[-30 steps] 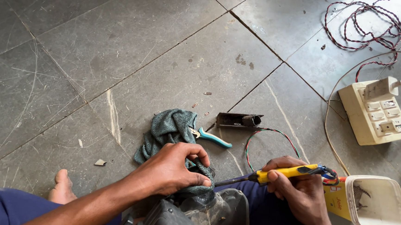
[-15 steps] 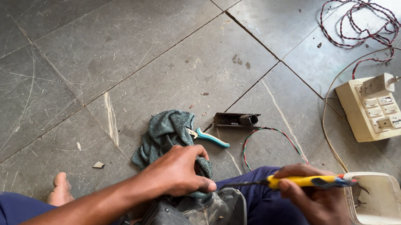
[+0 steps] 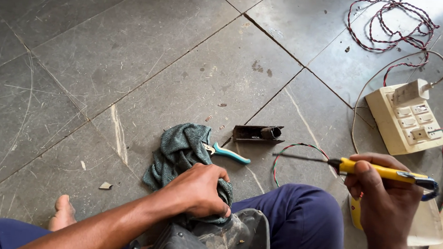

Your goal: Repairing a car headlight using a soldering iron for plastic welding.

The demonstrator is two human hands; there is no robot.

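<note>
With the right hand (image 3: 383,201) clenched on the yellow soldering iron (image 3: 377,171), its tip could graze the knee (image 3: 298,216); the left hand (image 3: 197,189) grips the cloth (image 3: 181,150).

A teal-green, mottled knit is shown by the cloth (image 3: 181,150). A yellow handle with a dark shaft is borne by the screwdriver (image 3: 382,171). Turquoise grips are seen on the pliers (image 3: 227,153). Cream is worn by the switch board (image 3: 403,120). A red-and-dark twist is displayed by the coiled wire (image 3: 391,22) (a red-green pair lies nearer the knee). Navy is noted on the trousers (image 3: 302,227). Grey, scratched and pale-streaked, is shown by the floor tiles (image 3: 108,56).
</note>
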